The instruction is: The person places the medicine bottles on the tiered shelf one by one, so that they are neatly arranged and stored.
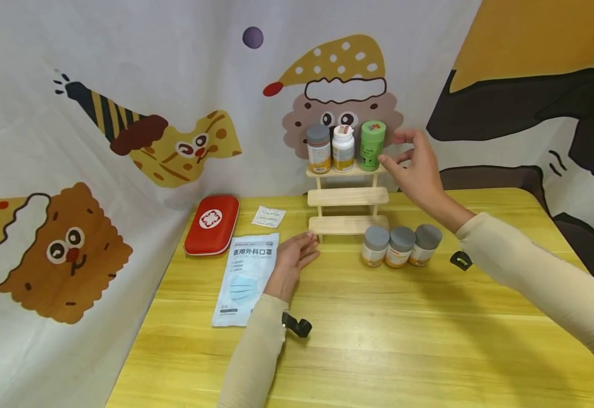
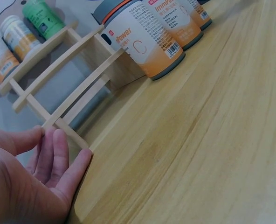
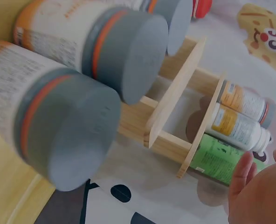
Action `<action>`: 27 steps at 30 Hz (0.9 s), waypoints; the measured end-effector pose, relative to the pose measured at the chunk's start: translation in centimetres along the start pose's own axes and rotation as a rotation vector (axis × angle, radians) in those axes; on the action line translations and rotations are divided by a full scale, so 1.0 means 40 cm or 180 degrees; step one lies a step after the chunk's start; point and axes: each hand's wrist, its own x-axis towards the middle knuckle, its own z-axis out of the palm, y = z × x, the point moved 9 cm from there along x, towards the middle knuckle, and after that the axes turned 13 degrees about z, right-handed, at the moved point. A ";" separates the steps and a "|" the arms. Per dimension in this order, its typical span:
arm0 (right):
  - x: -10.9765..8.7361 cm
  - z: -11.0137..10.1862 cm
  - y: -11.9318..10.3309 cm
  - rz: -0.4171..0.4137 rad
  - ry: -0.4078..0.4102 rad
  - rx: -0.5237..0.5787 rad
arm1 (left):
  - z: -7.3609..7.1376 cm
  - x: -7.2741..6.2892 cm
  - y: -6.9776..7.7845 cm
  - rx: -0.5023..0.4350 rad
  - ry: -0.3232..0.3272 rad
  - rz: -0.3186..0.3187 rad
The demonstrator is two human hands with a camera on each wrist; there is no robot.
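A three-tier wooden display rack (image 1: pixel 348 196) stands at the table's back. My left hand (image 1: pixel 291 262) pinches the left end of its lowest step between thumb and fingers, as the left wrist view (image 2: pixel 35 172) shows. On the top step stand a grey-capped bottle (image 1: pixel 319 156), a white bottle (image 1: pixel 343 152) and a green canister (image 1: pixel 370 150). My right hand (image 1: pixel 416 167) is beside the canister's right side, fingers loosely bent and holding nothing; whether a fingertip touches it I cannot tell. Three grey-capped supplement bottles (image 1: pixel 400 249) stand on the table before the rack's right end.
Left of the rack lie a red first-aid case (image 1: pixel 211 225), a small white packet (image 1: pixel 268 216) and a face mask pack (image 1: pixel 243 283), partly behind my left arm. Wooden tabletop (image 1: pixel 378 340) extends in front. A printed cloth (image 1: pixel 174 68) hangs behind the table.
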 end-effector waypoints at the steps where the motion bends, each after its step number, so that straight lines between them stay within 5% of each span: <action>1: -0.009 -0.004 0.001 -0.0011 -0.0018 0.0004 | 0.000 0.000 0.001 -0.0004 0.0004 0.0001; 15: -0.107 -0.067 0.037 -0.0033 -0.0186 0.0091 | -0.003 0.000 -0.003 0.0002 0.0036 -0.0007; 27: -0.179 -0.096 0.136 0.0123 -0.0569 -0.0067 | -0.001 0.001 -0.003 0.0024 0.0005 -0.0045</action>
